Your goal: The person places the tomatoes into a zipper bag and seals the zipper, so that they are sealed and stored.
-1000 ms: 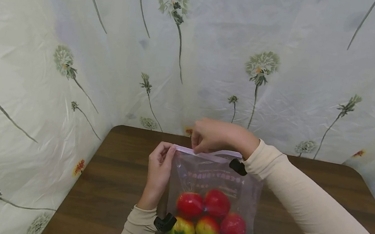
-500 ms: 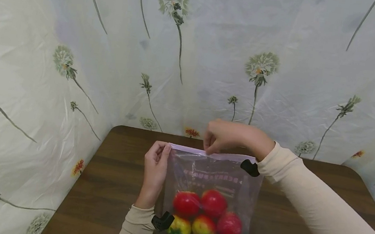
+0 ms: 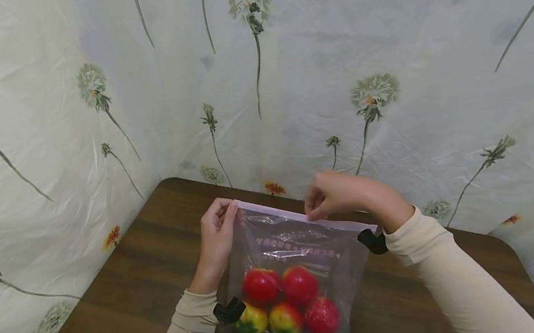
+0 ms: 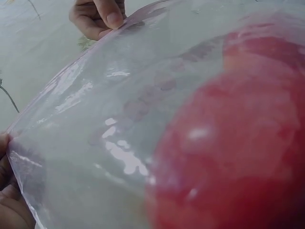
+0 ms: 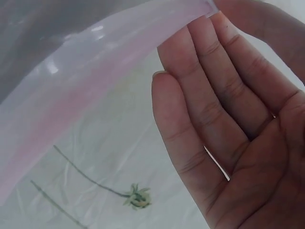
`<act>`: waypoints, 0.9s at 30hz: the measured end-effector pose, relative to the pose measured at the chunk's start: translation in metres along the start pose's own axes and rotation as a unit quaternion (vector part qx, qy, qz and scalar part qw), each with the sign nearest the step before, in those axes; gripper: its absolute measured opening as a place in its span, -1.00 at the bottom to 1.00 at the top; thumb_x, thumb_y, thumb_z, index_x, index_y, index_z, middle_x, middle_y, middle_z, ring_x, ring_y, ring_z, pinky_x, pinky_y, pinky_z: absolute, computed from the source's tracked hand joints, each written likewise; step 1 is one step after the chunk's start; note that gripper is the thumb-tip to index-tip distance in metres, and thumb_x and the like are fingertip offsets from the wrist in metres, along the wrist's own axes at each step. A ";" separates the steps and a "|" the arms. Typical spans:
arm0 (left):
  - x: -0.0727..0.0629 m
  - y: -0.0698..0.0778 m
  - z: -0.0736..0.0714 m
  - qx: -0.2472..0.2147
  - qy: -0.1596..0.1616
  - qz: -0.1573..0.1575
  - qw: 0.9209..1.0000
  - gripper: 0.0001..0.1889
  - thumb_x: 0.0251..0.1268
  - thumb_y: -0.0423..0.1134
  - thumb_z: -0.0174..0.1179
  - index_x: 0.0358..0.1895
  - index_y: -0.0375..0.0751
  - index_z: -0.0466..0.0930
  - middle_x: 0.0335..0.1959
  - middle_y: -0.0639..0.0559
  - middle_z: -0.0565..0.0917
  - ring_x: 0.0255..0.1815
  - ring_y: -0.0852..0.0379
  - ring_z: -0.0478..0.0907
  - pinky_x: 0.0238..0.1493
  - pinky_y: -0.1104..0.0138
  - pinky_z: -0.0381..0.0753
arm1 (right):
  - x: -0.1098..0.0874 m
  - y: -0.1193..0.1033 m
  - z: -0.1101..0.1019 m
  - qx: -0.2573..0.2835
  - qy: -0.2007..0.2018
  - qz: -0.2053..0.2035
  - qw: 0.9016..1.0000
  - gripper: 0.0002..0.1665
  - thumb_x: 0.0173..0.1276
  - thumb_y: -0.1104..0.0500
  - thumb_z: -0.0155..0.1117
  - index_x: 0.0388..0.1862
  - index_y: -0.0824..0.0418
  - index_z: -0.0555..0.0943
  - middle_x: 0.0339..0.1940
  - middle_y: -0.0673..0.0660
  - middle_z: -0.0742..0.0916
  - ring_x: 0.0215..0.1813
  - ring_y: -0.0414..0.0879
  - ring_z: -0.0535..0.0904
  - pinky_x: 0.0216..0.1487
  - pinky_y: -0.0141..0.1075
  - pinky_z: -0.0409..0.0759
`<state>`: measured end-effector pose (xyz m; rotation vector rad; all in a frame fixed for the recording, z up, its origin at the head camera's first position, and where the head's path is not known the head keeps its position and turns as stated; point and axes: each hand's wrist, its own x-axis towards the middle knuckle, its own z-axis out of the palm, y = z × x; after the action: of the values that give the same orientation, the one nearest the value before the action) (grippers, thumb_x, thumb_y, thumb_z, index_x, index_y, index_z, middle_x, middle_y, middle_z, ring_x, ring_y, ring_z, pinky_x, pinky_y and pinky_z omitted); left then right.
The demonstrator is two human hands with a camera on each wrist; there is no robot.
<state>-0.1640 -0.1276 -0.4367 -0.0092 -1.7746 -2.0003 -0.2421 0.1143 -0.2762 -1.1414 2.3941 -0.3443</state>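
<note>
A clear zip bag (image 3: 281, 253) with a pinkish top strip (image 3: 271, 211) is held up by its top edge. Inside, low down, lie three round red fruits (image 3: 261, 287) and two yellow-red ones with green ends (image 3: 284, 323). My left hand (image 3: 216, 238) pinches the bag's top left corner between thumb and fingers. Along the strip, right of its middle, my right hand (image 3: 339, 195) pinches the edge from above. The right wrist view shows a small clear piece (image 5: 212, 7) at that thumb and fingertips; whether it is a slider I cannot tell.
Beneath the bag is a dark brown wooden table (image 3: 160, 242) with rounded far corners. A pale curtain (image 3: 298, 80) printed with dandelions hangs behind it and along the left side. A black wrist camera (image 3: 372, 241) overlaps the bag's top right corner.
My right hand has slid rightward along the top strip. The bag and my left hand have shifted slightly left, and the strip, wavy near the right hand before, now looks straighter.
</note>
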 end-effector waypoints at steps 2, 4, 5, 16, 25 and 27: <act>0.001 0.000 -0.001 -0.004 0.004 0.003 1.000 -0.80 0.54 -0.32 0.15 -0.14 -0.48 0.55 -0.32 -0.14 0.66 -0.29 0.21 0.60 -0.16 0.48 0.62 | -0.003 0.003 0.000 0.007 0.001 0.001 1.000 -0.89 0.34 0.23 0.40 -0.40 0.13 0.78 -0.51 -0.01 0.77 -0.43 -0.27 0.64 -0.22 -0.32 0.66; 0.002 -0.001 -0.002 -0.009 0.008 0.009 1.000 -0.80 0.54 -0.34 0.15 -0.15 -0.50 0.54 -0.36 -0.06 0.65 -0.32 0.23 0.60 -0.19 0.48 0.62 | -0.007 0.007 -0.001 0.013 0.001 0.000 1.000 -0.89 0.35 0.23 0.40 -0.40 0.14 0.77 -0.51 0.00 0.77 -0.43 -0.26 0.64 -0.23 -0.32 0.66; 0.003 -0.001 -0.003 -0.012 0.011 0.012 1.000 -0.79 0.54 -0.34 0.16 -0.15 -0.52 0.54 -0.37 -0.03 0.65 -0.33 0.24 0.60 -0.20 0.49 0.62 | -0.009 0.009 -0.001 0.018 0.000 0.002 1.000 -0.89 0.36 0.23 0.40 -0.39 0.14 0.77 -0.50 0.00 0.77 -0.43 -0.26 0.64 -0.24 -0.32 0.66; 0.005 -0.002 -0.006 -0.012 0.018 0.014 1.000 -0.77 0.54 -0.33 0.15 -0.15 -0.55 0.53 -0.36 -0.11 0.65 -0.33 0.24 0.59 -0.21 0.49 0.61 | -0.022 0.021 -0.001 0.040 0.003 0.002 0.999 -0.89 0.37 0.20 0.40 -0.38 0.13 0.78 -0.43 -0.02 0.81 -0.37 -0.24 0.71 -0.22 -0.34 0.68; 0.005 0.000 -0.007 -0.013 0.024 0.015 1.000 -0.77 0.55 -0.35 0.14 -0.16 -0.57 0.52 -0.38 -0.01 0.63 -0.34 0.26 0.59 -0.22 0.50 0.60 | -0.033 0.031 -0.001 0.044 0.008 0.000 0.999 -0.90 0.38 0.17 0.41 -0.36 0.10 0.78 -0.39 -0.05 0.81 -0.30 -0.24 0.74 -0.21 -0.36 0.67; 0.005 0.001 -0.007 -0.013 0.025 0.014 1.000 -0.77 0.54 -0.35 0.14 -0.16 -0.56 0.52 -0.38 0.00 0.62 -0.34 0.26 0.59 -0.22 0.50 0.60 | -0.036 0.033 0.000 0.043 0.009 0.005 0.999 -0.90 0.38 0.17 0.40 -0.35 0.09 0.78 -0.39 -0.06 0.81 -0.29 -0.26 0.73 -0.21 -0.35 0.67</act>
<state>-0.1666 -0.1362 -0.4358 0.0073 -1.7099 -1.9864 -0.2448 0.1630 -0.2790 -1.0921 2.3759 -0.4517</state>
